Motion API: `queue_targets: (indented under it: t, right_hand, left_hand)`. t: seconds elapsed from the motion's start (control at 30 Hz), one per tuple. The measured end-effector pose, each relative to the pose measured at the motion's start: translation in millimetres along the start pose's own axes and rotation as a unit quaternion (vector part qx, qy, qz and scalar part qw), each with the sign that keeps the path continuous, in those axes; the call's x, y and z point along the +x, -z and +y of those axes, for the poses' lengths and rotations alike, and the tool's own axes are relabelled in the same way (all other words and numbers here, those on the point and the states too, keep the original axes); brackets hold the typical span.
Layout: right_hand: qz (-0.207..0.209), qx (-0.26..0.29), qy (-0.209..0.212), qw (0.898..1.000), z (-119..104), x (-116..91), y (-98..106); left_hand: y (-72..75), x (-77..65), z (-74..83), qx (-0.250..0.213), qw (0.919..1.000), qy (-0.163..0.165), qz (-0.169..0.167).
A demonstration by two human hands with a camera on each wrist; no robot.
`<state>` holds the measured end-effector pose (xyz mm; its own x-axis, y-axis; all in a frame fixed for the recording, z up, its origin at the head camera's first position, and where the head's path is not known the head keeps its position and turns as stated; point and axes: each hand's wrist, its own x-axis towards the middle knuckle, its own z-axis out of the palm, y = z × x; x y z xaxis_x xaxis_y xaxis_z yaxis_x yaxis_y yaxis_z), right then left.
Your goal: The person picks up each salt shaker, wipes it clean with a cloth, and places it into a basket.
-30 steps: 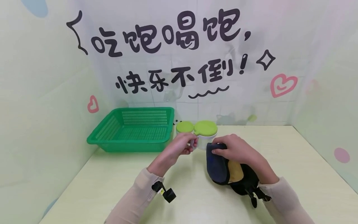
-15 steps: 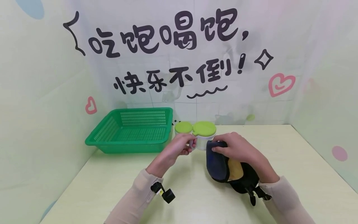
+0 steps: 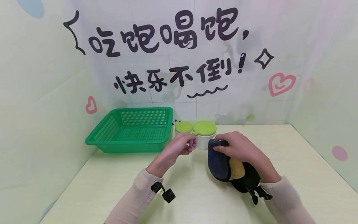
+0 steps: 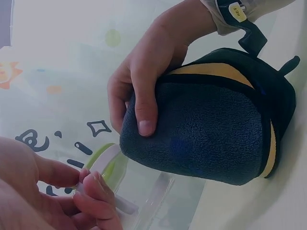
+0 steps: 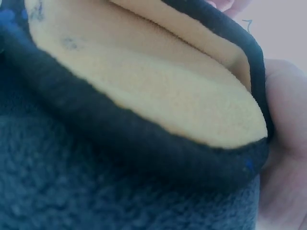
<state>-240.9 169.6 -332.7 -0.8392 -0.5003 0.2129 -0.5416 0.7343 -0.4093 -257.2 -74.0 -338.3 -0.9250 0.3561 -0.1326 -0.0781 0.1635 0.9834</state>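
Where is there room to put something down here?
Bare table shows in front of the green basket, left of the left sleeve; between that and the right sleeve; and right of the right hand. The basket looks bare too. It's crowded around the green-lidded jars, with the left hand and dark cloth item close by.

The left sleeve point(image 3: 131, 199), nearer the tabletop's point(image 3: 92, 186) left edge, is long and pinkish beige, with a stitched line by its cuff. A black left strap point(image 3: 157, 186) has a little black box point(image 3: 169, 195). The right sleeve point(image 3: 286, 199) is the same colour. Its dark right strap point(image 4: 224, 8) has a yellow tag point(image 4: 237, 10) with tiny dark marks. Left hand point(image 3: 183, 143) and right hand point(image 3: 237, 146) are bare.
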Motion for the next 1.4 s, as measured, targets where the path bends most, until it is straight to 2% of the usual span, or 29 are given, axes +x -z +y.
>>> queue_targets:
  t: [0.1, 0.33, 0.57, 0.87, 1.17, 1.4]
  right_hand:
    - [-0.001, 0.003, 0.000, 1.000, 1.2, -0.1, 0.5]
    - [-0.032, -0.002, 0.003, 0.999, 3.6, 2.9, -3.4]
    - [-0.001, -0.003, 0.001, 1.000, -3.7, -1.3, 7.4]
    - [-0.031, 0.000, -0.005, 1.000, 0.8, 2.2, 1.1]
    - [0.010, -0.010, -0.005, 1.000, 0.9, -1.6, 6.2]
    - [-0.006, 0.000, -0.006, 1.000, 5.1, 0.2, 3.0]
  left_hand:
    - [-0.6, 0.1, 0.3, 0.002, 1.0000, -0.002, -0.001]
    - [-0.4, -0.8, -0.4, 0.008, 1.0000, 0.002, 0.002]
    - [-0.6, -0.9, -0.2, 0.003, 1.0000, 0.002, 0.008]
    - [-1.0, -3.3, -1.0, 0.006, 0.9998, 0.003, 0.021]
    - [-1.0, -0.8, -1.0, 0.002, 0.9999, 0.000, 0.013]
    - [-2.5, -1.3, 0.6, 0.004, 0.9999, 0.000, 0.016]
